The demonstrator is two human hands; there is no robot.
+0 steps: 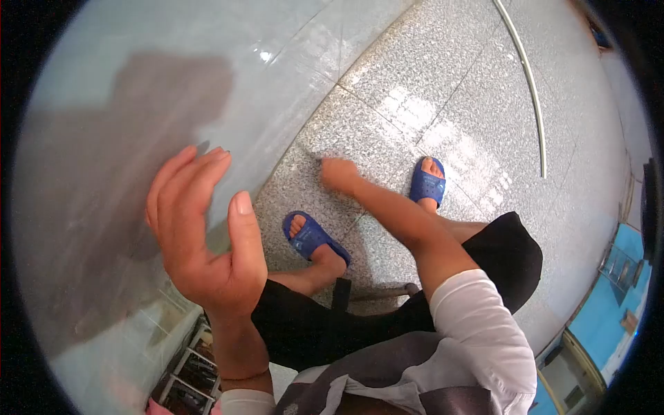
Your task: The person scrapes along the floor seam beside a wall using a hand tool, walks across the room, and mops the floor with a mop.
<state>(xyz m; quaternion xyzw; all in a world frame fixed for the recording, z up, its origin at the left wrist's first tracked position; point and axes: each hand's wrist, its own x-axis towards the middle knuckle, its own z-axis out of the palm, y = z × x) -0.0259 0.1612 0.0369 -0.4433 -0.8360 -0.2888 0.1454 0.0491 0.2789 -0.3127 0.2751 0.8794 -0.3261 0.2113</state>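
Note:
My left hand (207, 238) is raised in front of the pale tiled wall, its fingers bent and its thumb held apart. Nothing shows in its grasp; a small dark patch by the fingertips is too unclear to name. My right hand (339, 175) is stretched out low over the speckled floor, closed in a fist and slightly blurred by motion. A faint dark sliver shows beyond its knuckles, but I cannot make out what it is. Below are my feet in a blue slipper (311, 235) and another blue slipper (428, 181).
A thin pale hose or strip (529, 79) lies curved on the floor tiles (456, 90). The wall (277, 124) carries a dark shadow. At the lower left stands a rack (190, 373) with dark contents. Blue furniture (626, 270) is at the right edge.

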